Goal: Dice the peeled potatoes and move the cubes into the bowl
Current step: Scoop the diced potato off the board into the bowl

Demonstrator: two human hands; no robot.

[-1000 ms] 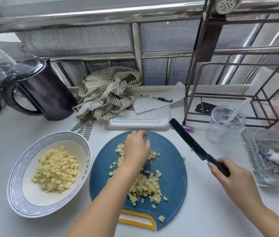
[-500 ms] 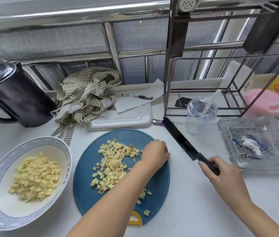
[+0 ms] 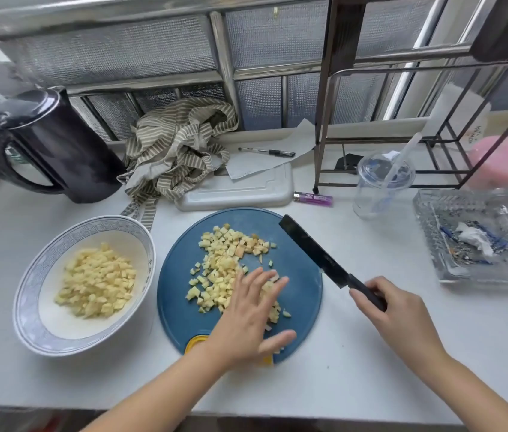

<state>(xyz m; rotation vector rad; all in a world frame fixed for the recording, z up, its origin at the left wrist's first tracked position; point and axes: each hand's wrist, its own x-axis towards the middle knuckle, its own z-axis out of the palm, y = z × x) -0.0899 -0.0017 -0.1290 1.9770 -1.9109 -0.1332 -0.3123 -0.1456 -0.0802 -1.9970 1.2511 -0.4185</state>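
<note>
Blue plastic forms the round cutting board [image 3: 296, 275] at centre frame. Potato cubes [image 3: 224, 254] are scattered over its left half, and a heap of cubes [image 3: 96, 285] already lies in the patterned bowl [image 3: 28, 291] just left of it.

Little writing can be read. The dark lettering on the white packet [image 3: 464, 120] at the right edge and the small marks on the bowl's inner rim are too blurred.

Behind the board sit a black kettle [image 3: 59, 145], a striped cloth [image 3: 177, 145], a white tray [image 3: 240, 191] with a pen [image 3: 266, 151] on paper, a purple lighter [image 3: 313, 198], a clear lidded cup [image 3: 380, 182] and a metal rack [image 3: 324, 120]. A glass dish [image 3: 477, 238] lies at the right.

The left hand [image 3: 246, 319] rests flat on the lower cubes with fingers straight and spread, hiding some of them and part of the yellow handle [image 3: 195, 341]. The right hand [image 3: 399, 316] wraps the grip of the black knife [image 3: 315, 251], whose blade slants up-left over the board's upper right rim.

Half a second ago the left hand was curled at the board's right edge. The blade lay off the board then, covering part of the lighter.
</note>
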